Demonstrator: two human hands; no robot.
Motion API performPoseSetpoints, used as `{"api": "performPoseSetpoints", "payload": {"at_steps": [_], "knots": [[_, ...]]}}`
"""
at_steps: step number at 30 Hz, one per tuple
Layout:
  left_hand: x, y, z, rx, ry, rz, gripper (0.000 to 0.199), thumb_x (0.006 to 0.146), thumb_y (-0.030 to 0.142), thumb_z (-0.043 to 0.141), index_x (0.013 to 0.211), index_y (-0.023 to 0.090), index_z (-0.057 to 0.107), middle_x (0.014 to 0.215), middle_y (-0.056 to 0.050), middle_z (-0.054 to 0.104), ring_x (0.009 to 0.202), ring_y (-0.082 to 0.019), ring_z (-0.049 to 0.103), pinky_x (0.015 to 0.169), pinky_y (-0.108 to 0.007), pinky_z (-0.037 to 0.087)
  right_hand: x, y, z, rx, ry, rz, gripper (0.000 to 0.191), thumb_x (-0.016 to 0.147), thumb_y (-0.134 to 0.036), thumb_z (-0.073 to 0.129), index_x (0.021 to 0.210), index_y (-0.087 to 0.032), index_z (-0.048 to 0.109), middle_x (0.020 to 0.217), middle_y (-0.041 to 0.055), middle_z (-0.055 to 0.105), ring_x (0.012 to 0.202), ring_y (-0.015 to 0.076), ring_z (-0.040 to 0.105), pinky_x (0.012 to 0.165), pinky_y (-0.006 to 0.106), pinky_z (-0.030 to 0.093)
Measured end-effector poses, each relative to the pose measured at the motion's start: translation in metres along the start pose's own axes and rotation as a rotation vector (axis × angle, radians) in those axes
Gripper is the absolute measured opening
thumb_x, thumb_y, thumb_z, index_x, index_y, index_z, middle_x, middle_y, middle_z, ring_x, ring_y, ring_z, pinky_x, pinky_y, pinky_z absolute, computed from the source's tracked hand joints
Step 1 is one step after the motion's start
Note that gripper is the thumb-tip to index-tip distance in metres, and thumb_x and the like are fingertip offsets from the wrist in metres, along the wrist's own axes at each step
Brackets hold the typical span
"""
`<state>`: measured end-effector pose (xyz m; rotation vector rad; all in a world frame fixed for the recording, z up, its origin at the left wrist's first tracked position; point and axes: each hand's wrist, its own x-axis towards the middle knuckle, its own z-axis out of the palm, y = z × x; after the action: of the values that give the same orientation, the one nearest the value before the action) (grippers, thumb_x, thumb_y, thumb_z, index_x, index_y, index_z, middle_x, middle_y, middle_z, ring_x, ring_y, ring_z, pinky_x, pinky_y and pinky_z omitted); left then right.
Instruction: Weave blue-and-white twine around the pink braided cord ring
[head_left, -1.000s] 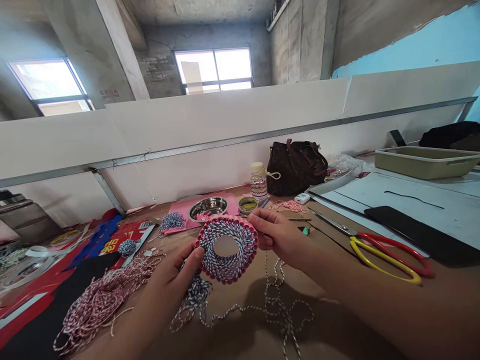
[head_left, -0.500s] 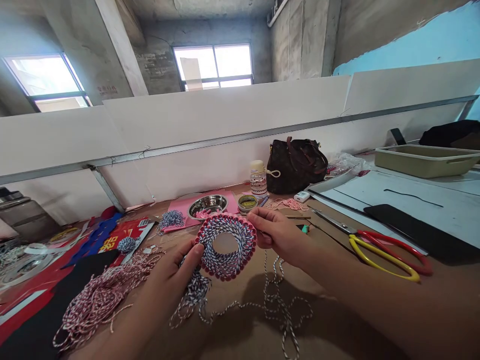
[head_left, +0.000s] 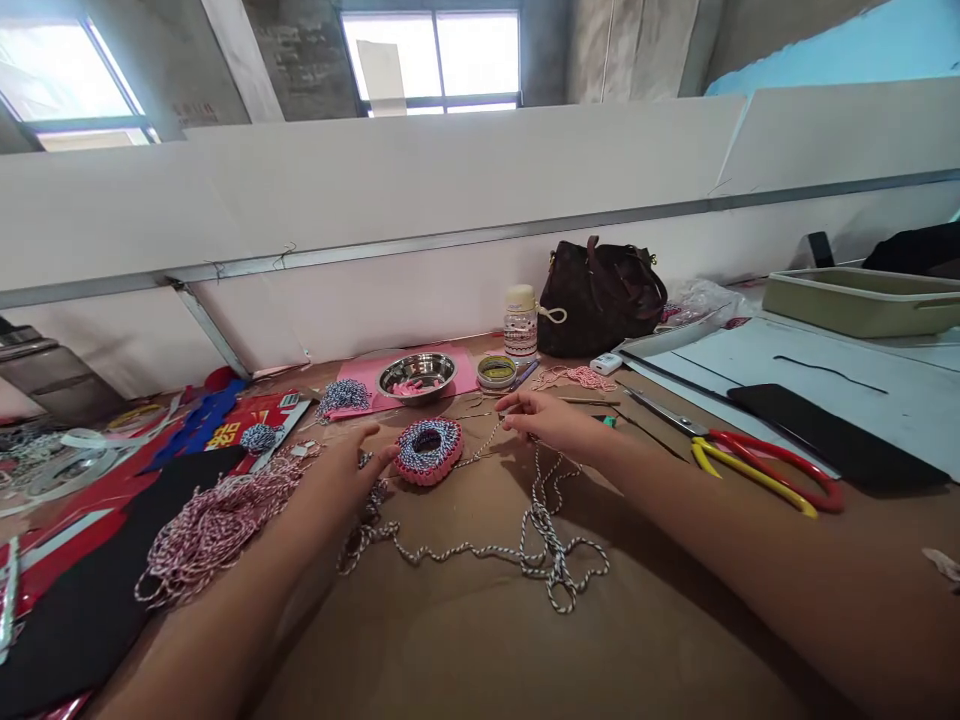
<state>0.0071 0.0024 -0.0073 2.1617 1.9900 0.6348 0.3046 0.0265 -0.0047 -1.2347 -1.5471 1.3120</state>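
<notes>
A ring of woven blue-and-white cord with a pink scalloped edge (head_left: pixel 427 452) lies on the brown table. Just left of it is my left hand (head_left: pixel 351 462), thumb and fingers apart, holding nothing. To the right, my right hand (head_left: pixel 536 422) pinches a thin twisted cord (head_left: pixel 487 445) that runs back to the ring. Black-and-white cord (head_left: pixel 551 545) lies in loops below my right hand and trails left towards a bundle partly hidden by my left hand.
Pink-and-white cord (head_left: pixel 217 530) is heaped at the left. Behind the ring stand a steel bowl (head_left: pixel 417 378), a round tin (head_left: pixel 496 373), a bottle (head_left: pixel 520 325) and a dark bag (head_left: pixel 604 300). Scissors (head_left: pixel 750 465) with red and yellow handles lie at the right.
The ring was held up between both hands and now rests on the table. My left hand has let go of it; my right hand has moved off it to the cord.
</notes>
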Motion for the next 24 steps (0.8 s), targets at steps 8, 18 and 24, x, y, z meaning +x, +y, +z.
{"api": "performPoseSetpoints", "payload": {"at_steps": [8, 18, 24], "knots": [[-0.052, 0.065, 0.0, -0.037, -0.37, 0.396, 0.034, 0.08, 0.05, 0.068, 0.104, 0.028, 0.075, 0.115, -0.008, 0.071, 0.107, -0.03, 0.064, 0.09, -0.042, 0.048, -0.006, -0.003, 0.005, -0.208, -0.088, -0.094, 0.015, 0.088, -0.012, 0.059, 0.101, -0.018, 0.064, 0.09, 0.0045, 0.069, 0.065, 0.0112, 0.059, 0.062, 0.025, 0.051], [-0.066, 0.074, 0.011, -0.195, -0.314, 0.431, 0.022, 0.096, 0.033, 0.044, 0.089, 0.022, 0.062, 0.088, -0.004, 0.069, 0.08, -0.02, 0.061, 0.072, -0.032, 0.045, 0.011, -0.004, -0.068, -0.742, 0.303, -0.208, 0.025, 0.091, -0.024, 0.057, 0.113, -0.018, 0.066, 0.11, 0.0113, 0.07, 0.096, 0.023, 0.062, 0.08, 0.032, 0.044], [-0.056, 0.066, -0.016, -0.392, -0.252, 0.213, 0.03, 0.094, 0.048, 0.042, 0.092, 0.022, 0.057, 0.068, 0.003, 0.053, 0.063, -0.016, 0.049, 0.058, -0.027, 0.037, 0.013, 0.009, -0.075, -0.965, 0.111, -0.151, 0.027, 0.076, -0.038, 0.076, 0.097, -0.021, 0.075, 0.1, 0.0079, 0.074, 0.093, 0.0246, 0.065, 0.075, 0.029, 0.045]]}}
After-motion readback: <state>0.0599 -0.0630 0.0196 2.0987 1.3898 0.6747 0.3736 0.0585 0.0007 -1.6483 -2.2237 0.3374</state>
